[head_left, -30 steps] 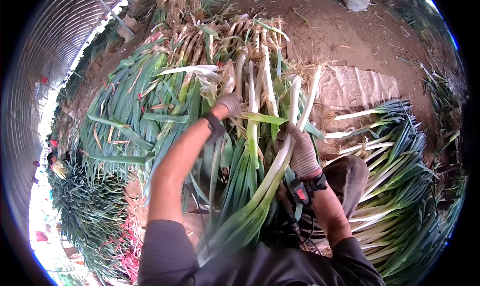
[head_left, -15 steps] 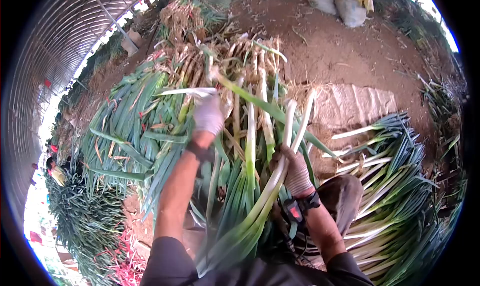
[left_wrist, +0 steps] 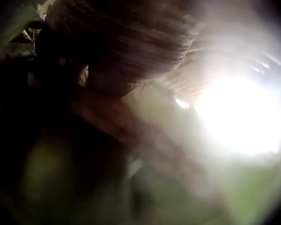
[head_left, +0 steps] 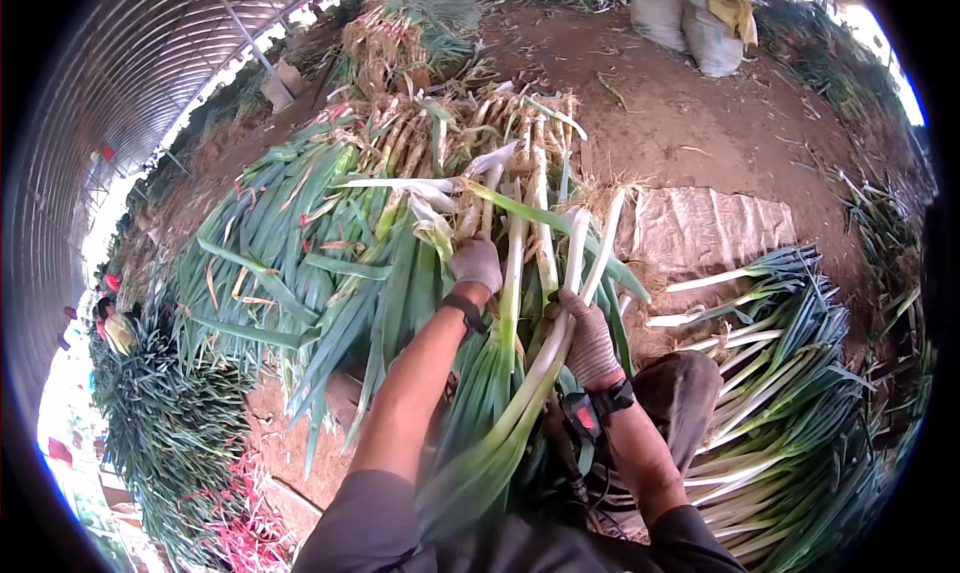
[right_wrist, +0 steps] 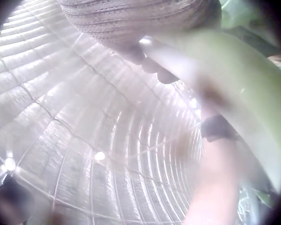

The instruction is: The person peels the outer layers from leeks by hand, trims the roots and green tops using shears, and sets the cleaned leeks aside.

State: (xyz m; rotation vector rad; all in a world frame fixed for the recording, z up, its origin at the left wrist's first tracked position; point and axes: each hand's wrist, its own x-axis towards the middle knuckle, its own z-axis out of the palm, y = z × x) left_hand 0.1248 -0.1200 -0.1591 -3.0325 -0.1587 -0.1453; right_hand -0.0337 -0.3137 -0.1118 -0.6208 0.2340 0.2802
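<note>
My gloved right hand (head_left: 594, 348) grips two long green onions (head_left: 548, 368), their clean white stems up and their green leaves trailing toward my lap. In the right wrist view, a pale stem (right_wrist: 178, 63) runs close past the gloved fingers (right_wrist: 145, 21). My gloved left hand (head_left: 477, 266) is curled low around an unpeeled green onion (head_left: 487, 213) in the pile, whose stem shows above the knuckles. The left wrist view is dark and blurred, with the glove (left_wrist: 126, 37) over a brownish stalk (left_wrist: 136, 129). A loose green leaf (head_left: 540, 213) lies slanting across the stems between the hands.
A broad heap of unpeeled green onions (head_left: 265, 243) spreads ahead and left. Cleaned ones (head_left: 760, 373) lie in a row at right, beside a brown sheet (head_left: 705, 228). Sacks (head_left: 710, 33) stand far back. Red ties (head_left: 250, 518) lie at lower left.
The left hand, raised and blurred half a second ago, has come down and right onto a stem in the pile. The right hand keeps its two onions. The head view has tilted up slightly.
</note>
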